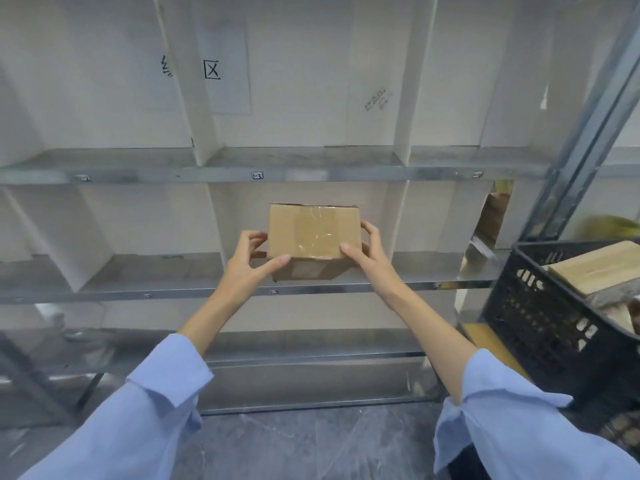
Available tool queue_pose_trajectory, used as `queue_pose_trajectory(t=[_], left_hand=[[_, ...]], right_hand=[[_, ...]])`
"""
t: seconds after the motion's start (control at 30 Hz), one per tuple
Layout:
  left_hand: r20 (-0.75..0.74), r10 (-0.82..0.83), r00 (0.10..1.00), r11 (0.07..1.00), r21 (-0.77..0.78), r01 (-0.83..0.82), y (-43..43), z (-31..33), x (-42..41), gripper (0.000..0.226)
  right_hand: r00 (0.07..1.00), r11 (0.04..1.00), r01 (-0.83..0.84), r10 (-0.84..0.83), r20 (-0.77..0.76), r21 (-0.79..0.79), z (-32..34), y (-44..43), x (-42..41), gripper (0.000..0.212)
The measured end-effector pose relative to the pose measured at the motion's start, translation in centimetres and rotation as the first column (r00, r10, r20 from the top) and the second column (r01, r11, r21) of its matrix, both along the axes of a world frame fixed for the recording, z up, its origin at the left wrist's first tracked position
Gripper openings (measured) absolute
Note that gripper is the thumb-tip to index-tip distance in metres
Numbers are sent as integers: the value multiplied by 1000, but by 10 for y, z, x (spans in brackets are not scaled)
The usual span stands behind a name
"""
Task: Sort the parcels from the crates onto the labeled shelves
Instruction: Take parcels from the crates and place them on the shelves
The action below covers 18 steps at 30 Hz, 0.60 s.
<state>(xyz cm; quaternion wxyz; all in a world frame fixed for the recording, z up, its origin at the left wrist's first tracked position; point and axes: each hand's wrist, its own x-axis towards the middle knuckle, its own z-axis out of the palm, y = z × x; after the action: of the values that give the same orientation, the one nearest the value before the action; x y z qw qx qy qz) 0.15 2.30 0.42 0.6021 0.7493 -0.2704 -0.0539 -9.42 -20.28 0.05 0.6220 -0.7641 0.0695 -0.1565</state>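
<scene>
As curled fingers of the left hand (pixel 246 259) and right hand (pixel 367 250) clamp opposite sides of the taped parcel (pixel 313 233), it sits mid-frame in the middle shelf's (pixel 207 291) central bay; black crate (pixel 540 317) at right

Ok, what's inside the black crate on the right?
A flat tan parcel lies on top of a grey one. The crate wall and frame edge hide anything deeper.

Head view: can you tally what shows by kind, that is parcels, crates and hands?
Parcels: 2 plainly seen, the held box and one parcel in the crate; what lies beneath it is unclear.
Crates: 1, black.
Hands: 2, left hand and right hand, both gripping the box.
Total: 5.
</scene>
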Motion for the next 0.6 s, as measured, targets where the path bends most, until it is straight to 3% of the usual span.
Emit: queue_pose_trajectory(t=[0.07, 0.2, 0.27, 0.4, 0.6], left_hand=[[13, -3, 1000, 1000, 4, 3, 8, -3, 3, 78], [47, -33, 998, 999, 28, 31, 23, -12, 12, 95], [50, -23, 998, 1000, 22, 22, 28, -17, 17, 101], [79, 0, 997, 999, 35, -3, 30, -19, 20, 92], [61, 12, 998, 1000, -20, -11, 40, -30, 23, 92]], right_hand=[[1000, 999, -27, 27, -1, -38, -2, 4, 2, 67], [999, 989, -41, 37, -33, -139, -7, 15, 4, 107], [999, 980, -35, 29, -31, -198, -11, 19, 8, 114], [1000, 945, -1, 5, 10, -326, -14, 29, 16, 103], [1000, 959, 11, -3, 31, -283, -19, 36, 24, 96]])
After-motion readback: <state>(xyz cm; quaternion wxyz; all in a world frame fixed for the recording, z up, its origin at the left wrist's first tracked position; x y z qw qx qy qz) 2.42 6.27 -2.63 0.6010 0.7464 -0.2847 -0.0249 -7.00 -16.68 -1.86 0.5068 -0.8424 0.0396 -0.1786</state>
